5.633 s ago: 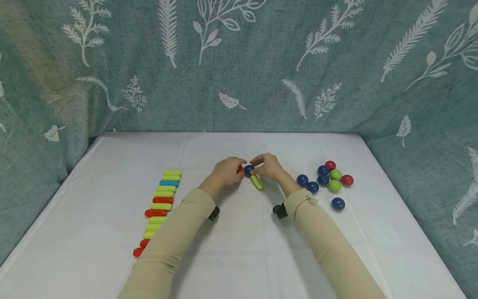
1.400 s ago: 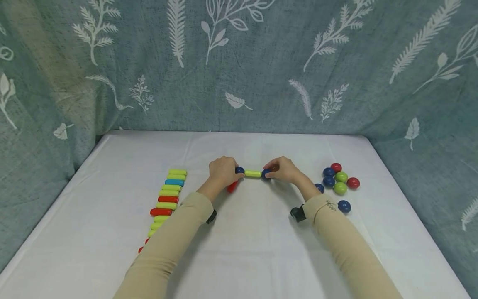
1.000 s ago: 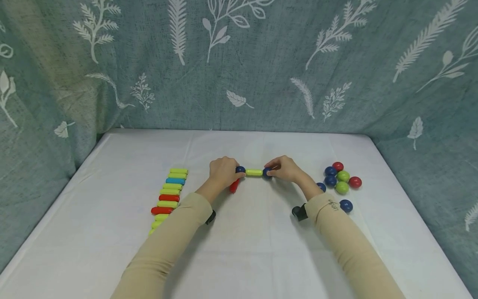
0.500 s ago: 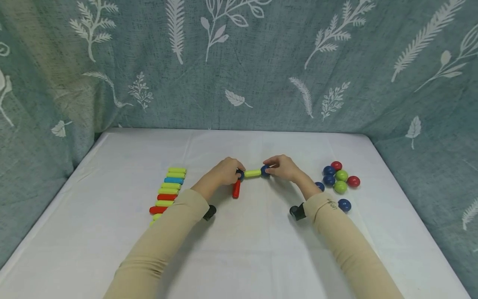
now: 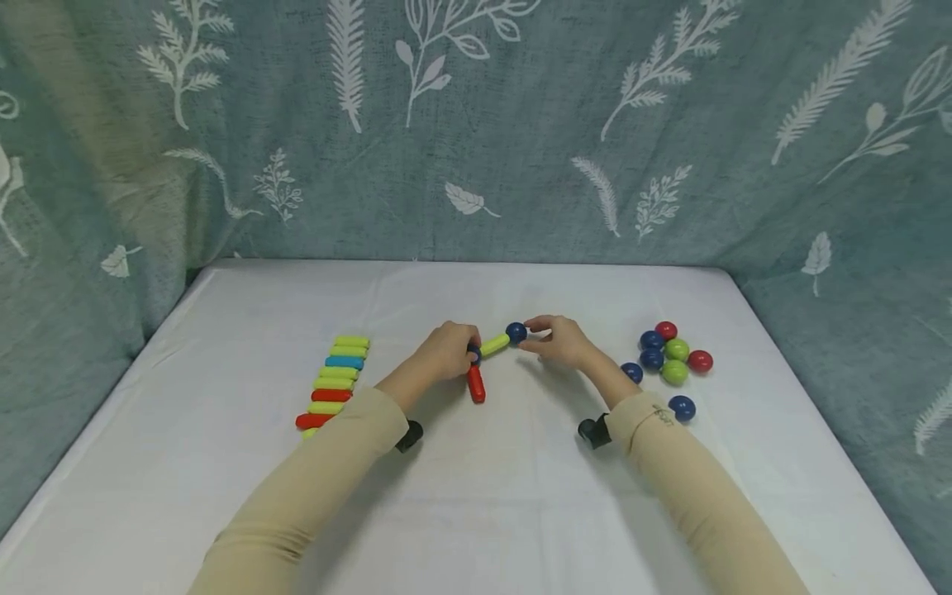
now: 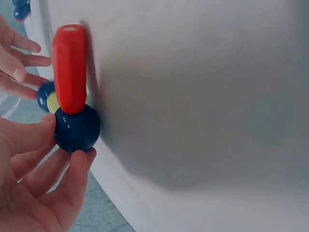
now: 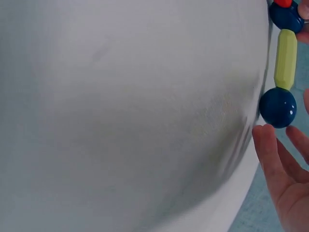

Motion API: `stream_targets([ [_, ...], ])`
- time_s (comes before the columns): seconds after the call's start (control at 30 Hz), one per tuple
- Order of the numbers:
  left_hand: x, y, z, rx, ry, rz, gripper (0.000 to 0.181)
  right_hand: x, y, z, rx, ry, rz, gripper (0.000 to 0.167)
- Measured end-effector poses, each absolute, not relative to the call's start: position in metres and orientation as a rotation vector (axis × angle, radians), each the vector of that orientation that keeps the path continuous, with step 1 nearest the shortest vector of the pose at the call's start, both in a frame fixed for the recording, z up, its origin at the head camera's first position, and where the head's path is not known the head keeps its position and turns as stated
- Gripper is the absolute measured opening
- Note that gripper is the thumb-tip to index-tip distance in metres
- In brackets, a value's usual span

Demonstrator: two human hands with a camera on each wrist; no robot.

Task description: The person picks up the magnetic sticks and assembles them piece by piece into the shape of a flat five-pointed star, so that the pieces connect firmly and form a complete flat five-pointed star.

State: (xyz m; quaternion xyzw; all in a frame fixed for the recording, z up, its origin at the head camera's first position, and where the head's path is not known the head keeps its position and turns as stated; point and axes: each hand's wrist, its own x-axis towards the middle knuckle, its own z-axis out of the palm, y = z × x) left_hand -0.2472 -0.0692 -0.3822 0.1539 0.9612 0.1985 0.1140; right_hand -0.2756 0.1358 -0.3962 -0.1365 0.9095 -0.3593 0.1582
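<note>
My left hand (image 5: 449,350) pinches a dark blue ball (image 6: 77,128) between thumb and fingers. A red stick (image 6: 70,70) and a yellow-green stick (image 5: 494,345) are joined to that ball; in the head view the red one points toward the person. At the far end of the yellow-green stick (image 7: 286,59) is a second blue ball (image 7: 277,107). My right hand (image 5: 559,340) is beside this second ball, thumb and fingers apart; in the right wrist view the fingertips are just short of it or barely touching, which I cannot tell.
A column of yellow-green, red and blue sticks (image 5: 345,362) lies at the left, partly hidden by the left sleeve. Loose blue, green and red balls (image 5: 675,373) are grouped at the right, one blue ball (image 5: 682,408) nearer. A patterned curtain (image 5: 446,165) hangs behind the white table (image 5: 476,512).
The yellow-green stick, in line between both hands earlier, has swung so its far ball points away to the back. The right fingers have loosened from that ball. The red stick has turned slightly.
</note>
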Motion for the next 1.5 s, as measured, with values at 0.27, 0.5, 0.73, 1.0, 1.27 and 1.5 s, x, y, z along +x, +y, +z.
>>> stream_targets([
  [0.27, -0.238, -0.074, -0.384, 0.46, 2.879, 0.599, 0.009, -0.265, 0.13, -0.396, -0.46, 2.612, -0.971, 0.051],
  [0.5, -0.231, -0.07, -0.384, 0.385, 2.889, 0.638, 0.016, -0.255, 0.131, -0.397, -0.627, 2.532, -0.916, 0.04],
  [0.73, -0.226, -0.063, -0.385, 0.302, 2.855, 0.675, 0.025, -0.25, 0.134, -0.4, -0.71, 2.464, -0.9, 0.036],
  [1.0, -0.221, -0.06, -0.385, 0.303, 2.845, 0.717, 0.025, -0.247, 0.133, -0.402, -0.723, 2.463, -0.892, 0.021],
  [1.27, -0.219, -0.06, -0.384, 0.357, 2.884, 0.652, 0.025, -0.244, 0.132, -0.4, -0.773, 2.498, -0.872, 0.016],
  [1.5, -0.223, -0.071, -0.374, 0.343, 2.866, 0.511, 0.025, -0.239, 0.129, -0.397, -0.762, 2.494, -0.869, 0.015],
])
